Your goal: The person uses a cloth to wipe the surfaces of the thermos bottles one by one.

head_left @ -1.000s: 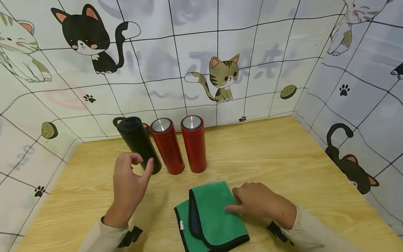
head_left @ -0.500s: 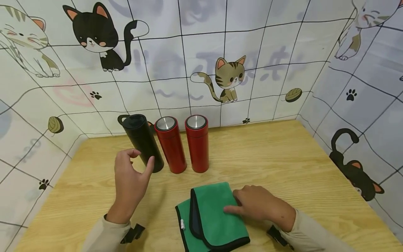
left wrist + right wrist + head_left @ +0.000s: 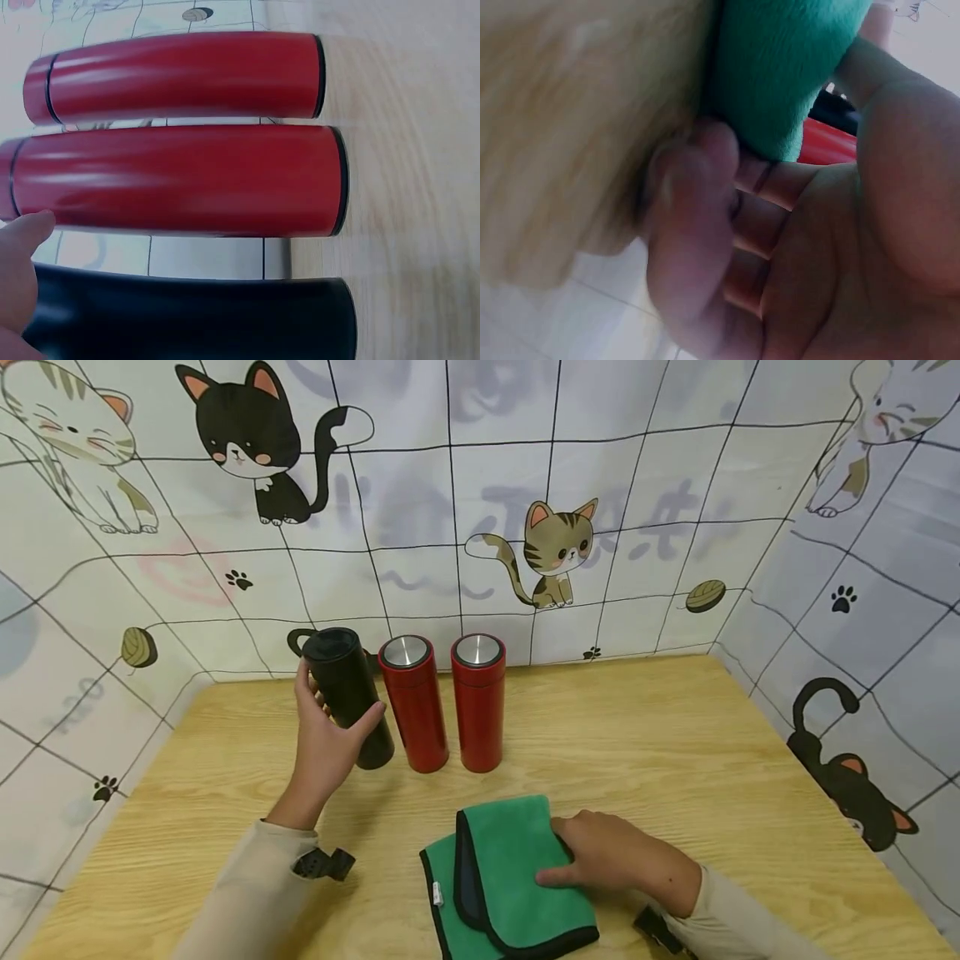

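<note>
In the head view my left hand point(image 3: 330, 743) is spread around the black tumbler point(image 3: 345, 685), its thumb reaching across the front to the right edge and its fingers along the left side. In the left wrist view the thumb point(image 3: 26, 232) sticks out past the tumbler point(image 3: 202, 315) and overlaps the nearer red flask point(image 3: 180, 180). My right hand point(image 3: 618, 860) pinches the right edge of a folded green towel point(image 3: 517, 860) with black edging, thumb on top. From the right wrist view, curled fingers point(image 3: 694, 225) sit under the towel point(image 3: 780, 67).
Two red flasks with steel-topped lids stand upright right of the tumbler: a middle one point(image 3: 414, 710) and a right one point(image 3: 480, 710). Behind the wooden table point(image 3: 637, 735) hangs a white cat-print cloth point(image 3: 420, 510), which also runs along both sides.
My left hand has moved forward from in front of the black tumbler to around it. The right hand keeps its hold on the towel, and the head view has shifted slightly.
</note>
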